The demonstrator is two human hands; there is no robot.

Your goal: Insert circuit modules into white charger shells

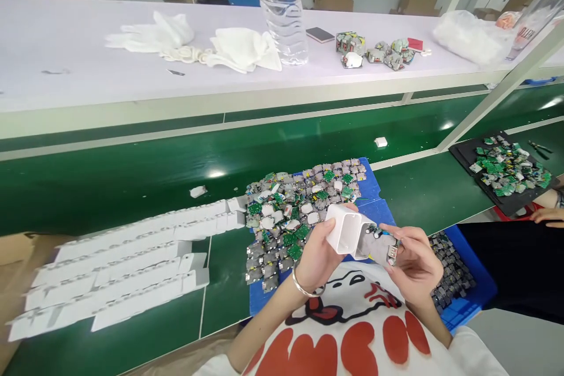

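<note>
My left hand [318, 252] grips a white plastic charger shell [346, 229], its open end turned toward the right. My right hand [412, 261] pinches a small circuit board module [382, 245] with a metal USB port, its end sitting in the mouth of the shell. Both hands hover over a blue tray [374, 191] heaped with several green-and-grey circuit modules [293, 217]. A silver bangle circles my left wrist.
Rows of white shells [127, 264] lie on the green belt at left. A black tray of boards [506, 167] sits at right, beside another person's hand [549, 215]. The white shelf behind carries a water bottle [282, 9], gloves [194, 44] and loose modules.
</note>
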